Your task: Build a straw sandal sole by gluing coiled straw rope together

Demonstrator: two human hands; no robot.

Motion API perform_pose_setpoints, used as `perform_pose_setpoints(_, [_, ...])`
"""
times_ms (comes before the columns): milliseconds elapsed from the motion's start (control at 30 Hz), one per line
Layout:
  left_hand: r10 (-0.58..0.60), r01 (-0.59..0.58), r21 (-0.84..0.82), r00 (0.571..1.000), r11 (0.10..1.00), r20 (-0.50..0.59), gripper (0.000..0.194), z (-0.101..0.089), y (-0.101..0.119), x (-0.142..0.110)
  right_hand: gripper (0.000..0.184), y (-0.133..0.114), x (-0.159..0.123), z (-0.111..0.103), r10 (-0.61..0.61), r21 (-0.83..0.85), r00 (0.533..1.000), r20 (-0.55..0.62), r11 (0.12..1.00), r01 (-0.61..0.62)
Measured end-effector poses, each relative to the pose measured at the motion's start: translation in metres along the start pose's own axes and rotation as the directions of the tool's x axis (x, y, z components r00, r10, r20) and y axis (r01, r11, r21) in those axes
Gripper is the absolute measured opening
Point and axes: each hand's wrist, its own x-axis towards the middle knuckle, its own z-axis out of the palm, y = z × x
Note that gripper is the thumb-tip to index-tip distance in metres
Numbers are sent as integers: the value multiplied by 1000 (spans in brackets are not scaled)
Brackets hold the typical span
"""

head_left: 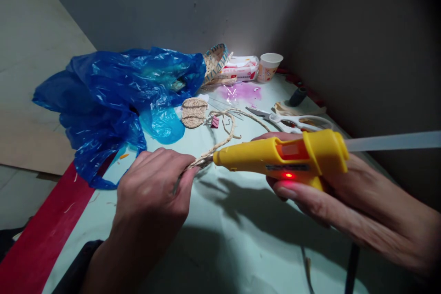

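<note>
My right hand (310, 197) is wrapped round a yellow hot glue gun (262, 155), its red light lit and a clear glue stick (392, 141) jutting from the back. The nozzle points left and meets the work at my left hand (155, 188). Closed in a pinch, that hand grips the end of a braided straw cord (225, 140). From there the cord loops away across the table. Whatever else lies inside the left fist is hidden. Behind the cord rest an oval woven straw piece (194, 113) and a small pink binder clip (214, 122).
A crumpled blue plastic bag (113, 87) spreads over the left. Scissors with white handles (292, 121) lie beyond the glue gun, near a dark thread spool (298, 97). At the back are a woven basket (215, 62), a tissue pack (241, 70) and a paper cup (269, 68).
</note>
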Motion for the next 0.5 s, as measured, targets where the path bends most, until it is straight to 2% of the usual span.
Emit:
perform_pose_setpoints(133, [-29, 29, -3, 1000, 1000, -5, 13, -1, 2, 0, 35, 3, -3, -1, -53, -35, 998, 32, 998, 55])
perform_pose_setpoints(500, [-13, 13, -7, 1000, 1000, -25, 12, 0, 0, -1, 50, -2, 1, -5, -68, -83, 998, 9, 994, 68])
